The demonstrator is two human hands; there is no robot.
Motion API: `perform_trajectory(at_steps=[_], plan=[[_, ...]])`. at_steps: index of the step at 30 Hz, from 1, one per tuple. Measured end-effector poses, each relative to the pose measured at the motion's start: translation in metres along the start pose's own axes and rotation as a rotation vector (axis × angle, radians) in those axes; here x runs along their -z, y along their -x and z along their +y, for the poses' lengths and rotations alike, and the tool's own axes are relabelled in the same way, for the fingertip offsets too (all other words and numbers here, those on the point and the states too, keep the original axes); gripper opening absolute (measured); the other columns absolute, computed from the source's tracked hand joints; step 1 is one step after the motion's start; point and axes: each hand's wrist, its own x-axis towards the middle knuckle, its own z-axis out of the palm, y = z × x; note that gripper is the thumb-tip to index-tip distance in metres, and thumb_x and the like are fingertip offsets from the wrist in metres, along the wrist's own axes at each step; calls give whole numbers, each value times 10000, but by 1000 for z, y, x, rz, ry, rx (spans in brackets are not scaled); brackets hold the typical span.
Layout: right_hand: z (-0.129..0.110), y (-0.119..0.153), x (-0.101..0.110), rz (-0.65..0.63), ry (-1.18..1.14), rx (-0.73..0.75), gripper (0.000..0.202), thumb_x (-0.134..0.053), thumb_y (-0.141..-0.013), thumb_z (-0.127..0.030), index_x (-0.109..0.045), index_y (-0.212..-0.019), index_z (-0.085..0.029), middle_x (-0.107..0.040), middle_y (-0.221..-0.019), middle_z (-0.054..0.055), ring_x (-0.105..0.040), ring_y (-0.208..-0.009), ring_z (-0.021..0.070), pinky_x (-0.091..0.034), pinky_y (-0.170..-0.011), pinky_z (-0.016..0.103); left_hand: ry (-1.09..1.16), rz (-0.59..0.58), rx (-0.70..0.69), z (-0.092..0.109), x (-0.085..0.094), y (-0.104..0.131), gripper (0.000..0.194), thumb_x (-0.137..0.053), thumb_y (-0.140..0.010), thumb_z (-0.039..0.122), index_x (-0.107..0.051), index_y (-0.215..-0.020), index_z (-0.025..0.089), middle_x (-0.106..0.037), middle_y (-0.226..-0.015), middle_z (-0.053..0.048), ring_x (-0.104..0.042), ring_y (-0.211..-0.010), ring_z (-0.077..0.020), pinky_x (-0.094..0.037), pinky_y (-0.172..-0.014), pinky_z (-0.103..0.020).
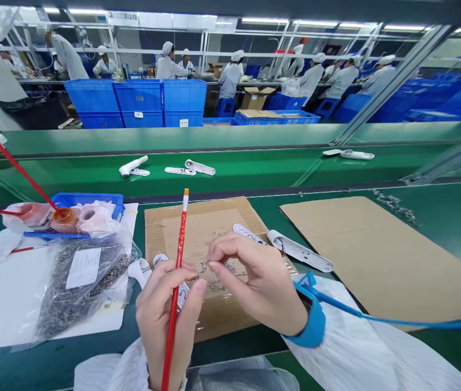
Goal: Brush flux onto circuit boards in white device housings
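Observation:
A slim red paintbrush (180, 239), its tip end orange and pointing up, is held between the thumb and fingers of my left hand (167, 309). Close beside it, my right hand (255, 279) is closed in a pinch; whatever sits at its fingertips is too small to name. Small wiry metal pieces (216, 285) lie on the cardboard sheet (201, 217) below both hands. A white plastic housing (299, 251) and a white strip (249, 233) rest beyond my right hand. Another white part (138, 271) shows past my left hand, partly hidden.
On the left, a blue tray (118, 203) carries open jars (65, 220) with red brushes. A clear bag of metal pieces (83, 293) lies before it. Another cardboard sheet (385, 255) is right. White parts (200, 167) sit on the green belt (255, 163). A blue wrist cord (361, 314) trails right.

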Motion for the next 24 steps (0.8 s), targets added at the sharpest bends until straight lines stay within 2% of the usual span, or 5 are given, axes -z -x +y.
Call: perform_trajectory(at_steps=[7, 11, 17, 21, 24], plan=[[15, 9, 6, 120, 581, 629, 52, -515, -735, -68, -512, -727, -120, -614, -675, 97, -572, -629, 175, -450, -496, 267, 544, -132, 551, 4, -1, 0, 145, -556, -656, 179, -528, -514, 186, -463, -533, 30, -416, -543, -94, -348, -513, -181], [15, 13, 2, 179, 549, 658, 45, -515, -730, -73, -519, -752, -111, -614, -654, 101, -577, -616, 174, -436, -475, 258, 583, -135, 579, 4, -2, 0, 142, -550, -660, 175, -527, -521, 187, -463, -532, 35, -415, -533, -86, -354, -512, -173], [2, 18, -7, 67, -41, 18, 124, -493, -679, -46, -475, -670, -168, -614, -682, 30, -583, -589, 103, -479, -523, 209, 166, 16, 124, -1, -2, 2, 86, -576, -666, 150, -575, -624, 225, -549, -639, 41, -502, -602, -89, -377, -490, -145], [4, 16, -7, -118, -692, -548, 94, -547, -672, -150, -461, -633, -159, -560, -516, -9, -528, -423, 79, -434, -391, 181, 41, -30, -49, -4, 3, 3, 89, -557, -696, 140, -574, -678, 225, -565, -695, 37, -539, -654, -92, -418, -526, -149], [6, 11, -5, -134, -938, -759, 157, -608, -620, -187, -459, -598, -146, -581, -515, 4, -520, -390, 74, -398, -350, 157, -24, -55, -212, -6, 10, 4, 121, -567, -690, 114, -578, -773, 202, -566, -783, 8, -548, -719, -110, -447, -589, -183]])
